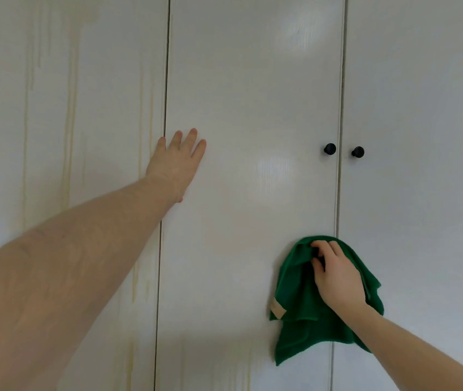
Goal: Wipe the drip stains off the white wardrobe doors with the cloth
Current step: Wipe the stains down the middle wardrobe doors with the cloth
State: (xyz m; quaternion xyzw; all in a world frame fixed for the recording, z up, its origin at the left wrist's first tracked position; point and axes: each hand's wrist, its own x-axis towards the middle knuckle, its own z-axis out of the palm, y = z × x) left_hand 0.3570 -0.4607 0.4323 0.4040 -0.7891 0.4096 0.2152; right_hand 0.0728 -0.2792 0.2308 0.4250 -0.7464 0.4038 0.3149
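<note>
Yellowish drip stains (71, 114) are seen streaking the left wardrobe door (89, 80). The left hand (175, 163) is laid flat, fingers straight and slightly spread, at the left edge of the middle door (253, 94). Two black knobs (330, 149) flank the next seam. The green cloth (303, 314) (bunched, a tan tag showing) is gripped by the right hand's (334, 277) curled fingers against that door's right edge, lower down.

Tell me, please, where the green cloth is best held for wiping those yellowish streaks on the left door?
Probably at the bunched upper fold of the green cloth, where the right hand already grips it, coming from the front. The loose corners hang below, so a top hold keeps a flat pad against the door.
</note>
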